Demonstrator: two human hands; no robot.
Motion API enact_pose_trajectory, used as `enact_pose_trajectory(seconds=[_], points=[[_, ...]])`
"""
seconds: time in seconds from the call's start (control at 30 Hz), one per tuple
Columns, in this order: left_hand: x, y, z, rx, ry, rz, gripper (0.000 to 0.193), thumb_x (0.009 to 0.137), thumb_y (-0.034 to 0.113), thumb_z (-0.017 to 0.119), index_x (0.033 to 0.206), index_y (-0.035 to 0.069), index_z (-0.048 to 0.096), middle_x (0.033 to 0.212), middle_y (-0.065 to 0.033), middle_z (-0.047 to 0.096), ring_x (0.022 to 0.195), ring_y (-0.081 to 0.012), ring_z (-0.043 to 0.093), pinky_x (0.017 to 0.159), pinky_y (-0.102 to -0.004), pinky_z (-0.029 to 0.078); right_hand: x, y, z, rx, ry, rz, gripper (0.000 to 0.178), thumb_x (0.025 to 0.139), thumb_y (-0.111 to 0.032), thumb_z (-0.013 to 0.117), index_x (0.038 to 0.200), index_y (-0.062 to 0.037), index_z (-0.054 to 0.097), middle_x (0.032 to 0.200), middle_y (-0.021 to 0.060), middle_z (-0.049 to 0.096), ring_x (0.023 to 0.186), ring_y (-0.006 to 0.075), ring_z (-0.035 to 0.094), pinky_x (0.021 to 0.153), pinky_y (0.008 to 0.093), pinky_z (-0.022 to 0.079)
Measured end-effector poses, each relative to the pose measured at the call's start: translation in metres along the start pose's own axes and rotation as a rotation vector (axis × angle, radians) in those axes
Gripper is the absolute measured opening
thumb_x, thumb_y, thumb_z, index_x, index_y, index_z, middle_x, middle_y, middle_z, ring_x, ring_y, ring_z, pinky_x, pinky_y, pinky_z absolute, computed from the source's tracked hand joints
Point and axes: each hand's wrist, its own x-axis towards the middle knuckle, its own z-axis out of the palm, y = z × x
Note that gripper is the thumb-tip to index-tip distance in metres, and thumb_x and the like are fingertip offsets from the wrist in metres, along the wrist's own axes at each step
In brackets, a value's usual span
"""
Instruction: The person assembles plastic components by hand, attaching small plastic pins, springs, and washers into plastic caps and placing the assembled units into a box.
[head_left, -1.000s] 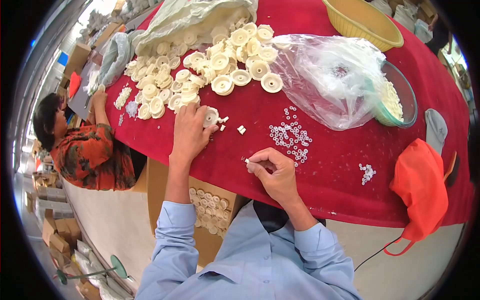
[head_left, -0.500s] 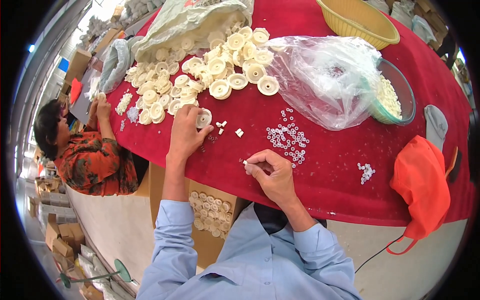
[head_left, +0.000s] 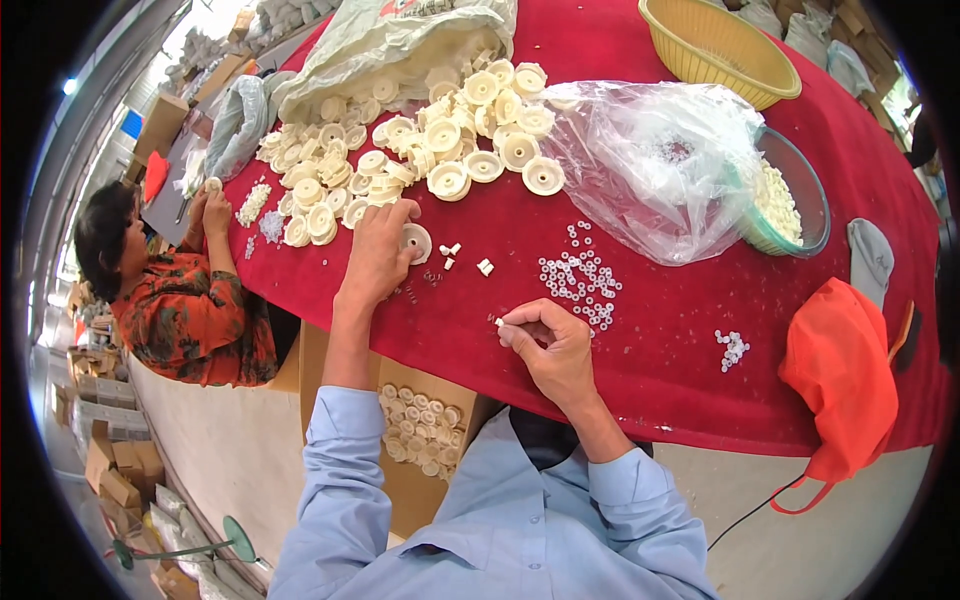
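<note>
My left hand point(head_left: 376, 252) is at the near edge of the wheel pile, its fingers closed on the rim of a cream plastic wheel point(head_left: 416, 243). The hand covers that wheel's left part. Between thumb and fingertips, my right hand point(head_left: 548, 345) pinches a small white plastic piece point(head_left: 500, 322) above the red cloth. Small cream plastic pieces point(head_left: 485, 267) lie between the hands, along with thin coil springs point(head_left: 432, 277). Beyond my right hand is a scatter of small translucent rings point(head_left: 578, 280).
A large pile of cream wheels point(head_left: 445, 135) spills from a sack point(head_left: 390, 50). Farther right are a clear plastic bag point(head_left: 650, 170), a glass bowl point(head_left: 822, 190) of cream pieces and a yellow basket point(head_left: 720, 60). A co-worker point(head_left: 190, 310) sits left. Below is a box of wheels point(head_left: 425, 425).
My left thumb has drawn in from its stretched position beside the wheel. My right hand has barely shifted and keeps its pinch. The view has moved slightly.
</note>
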Motion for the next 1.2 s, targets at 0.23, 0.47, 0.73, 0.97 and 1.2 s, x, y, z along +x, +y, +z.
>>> enact_pose_trajectory(seconds=[0.23, 0.47, 0.73, 0.97, 1.2], points=[[-0.014, 0.011, -0.006, -0.081, 0.248, 0.013, 0.02, 0.081, 0.005, 0.08, 0.098, 0.004, 0.069, 0.092, -0.0121, 0.068, 0.087, -0.0311, 0.065, 0.074, -0.0411, 0.051, 0.001, -0.005, 0.001, 0.041, 0.015, 0.017, 0.007, 0.091, 0.006, 0.071, 0.097, 0.0034, 0.069, 0.087, 0.0056, 0.072, 0.079, 0.01, 0.07, 0.071, 0.0231, 0.057], [-0.09, 0.095, 0.04, -1.151, 0.167, -0.426, 0.014, 0.099, 0.005, 0.068, 0.11, -0.003, 0.066, 0.095, -0.0079, 0.073, 0.074, -0.0114, 0.07, 0.062, -0.0237, 0.056, -0.007, -0.012, 0.002, 0.069, 0.044, -0.014, 0.008, 0.094, 0.005, 0.071, 0.101, 0.0041, 0.068, 0.092, 0.0072, 0.072, 0.08, 0.0119, 0.071, 0.072, 0.024, 0.059], [-0.112, 0.12, 0.061, -1.23, 0.173, -0.47, 0.02, 0.1, 0.004, 0.067, 0.118, -0.003, 0.063, 0.105, -0.0073, 0.072, 0.087, -0.0089, 0.069, 0.069, -0.0231, 0.055, -0.016, -0.002, -0.001, -0.298, -0.004, -0.171, 0.01, 0.091, 0.006, 0.072, 0.1, 0.0033, 0.069, 0.093, 0.0079, 0.071, 0.078, 0.0124, 0.071, 0.069, 0.0242, 0.058], [-0.117, 0.119, 0.07, -1.139, 0.173, -0.408, 0.024, 0.096, 0.0, 0.069, 0.119, -0.003, 0.063, 0.105, -0.0077, 0.071, 0.09, -0.0091, 0.069, 0.074, -0.0239, 0.057, -0.012, -0.004, 0.005, -0.382, 0.032, -0.198, 0.013, 0.086, 0.002, 0.077, 0.095, -0.0007, 0.07, 0.087, 0.0107, 0.071, 0.074, 0.0196, 0.071, 0.065, 0.0299, 0.056], [-0.121, 0.116, 0.067, -1.047, 0.144, -0.344, 0.026, 0.095, -0.003, 0.068, 0.12, -0.003, 0.062, 0.108, -0.0079, 0.067, 0.096, -0.0114, 0.068, 0.08, -0.0256, 0.057, -0.012, -0.004, 0.007, -0.415, 0.021, -0.183, 0.013, 0.084, 0.003, 0.077, 0.093, -0.0013, 0.07, 0.084, 0.0106, 0.07, 0.072, 0.0199, 0.07, 0.063, 0.0306, 0.054]])
